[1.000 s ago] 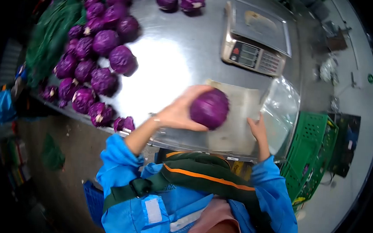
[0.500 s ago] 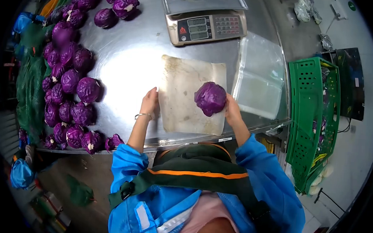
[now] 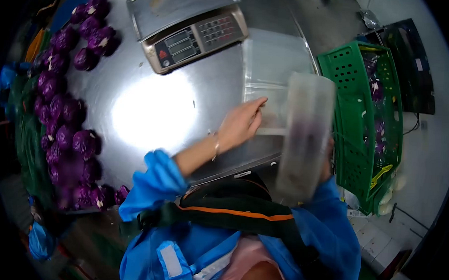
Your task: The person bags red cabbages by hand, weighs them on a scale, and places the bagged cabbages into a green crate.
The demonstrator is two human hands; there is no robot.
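A pale, see-through sheet (image 3: 308, 103), blurred by motion, is raised at the table's right edge. A dark purple patch shows through its middle, where the red cabbage itself is hidden. My right hand (image 3: 327, 162) is partly covered behind the sheet's right side and grips it there. Just left of the sheet, my left hand (image 3: 241, 121) reaches across the steel table with nothing in it, the index finger stretched out and the others loosely bent. Its fingertips overlap the lower part of the flat clear plastic bags (image 3: 271, 54).
A weighing scale (image 3: 196, 41) stands at the back of the steel table (image 3: 217, 84). Many red cabbages (image 3: 86, 143) line the table's left side. To the right is a green crate (image 3: 345, 70) with wrapped purple items inside. A green net (image 3: 29, 131) hangs at far left.
The sheet has been lifted off the table and moved right with my right hand; the cabbage on it is now hidden. My left hand has moved right towards the bags. The view has turned.
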